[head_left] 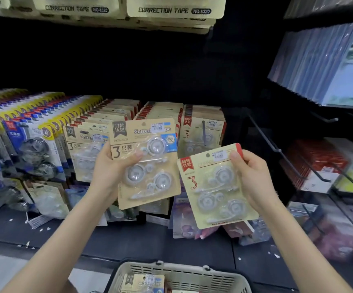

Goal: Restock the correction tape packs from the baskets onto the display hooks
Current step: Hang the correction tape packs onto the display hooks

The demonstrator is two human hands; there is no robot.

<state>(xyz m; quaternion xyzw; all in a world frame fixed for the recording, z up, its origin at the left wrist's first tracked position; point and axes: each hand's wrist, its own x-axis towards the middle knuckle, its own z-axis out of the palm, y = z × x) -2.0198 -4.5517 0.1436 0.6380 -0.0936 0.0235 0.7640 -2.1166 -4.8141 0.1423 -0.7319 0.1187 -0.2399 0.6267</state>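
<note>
Two correction tape packs are in hand, not yet hung: a kraft card (148, 166) pinched by the left hand (107, 172), a paler card (215, 187) gripped at its edge by the right hand (249, 178). Each carries three clear dispensers under blister. The display hook (203, 132) behind looks well stocked; the basket (192, 275) below holds more, so restocking seems partway.
</note>
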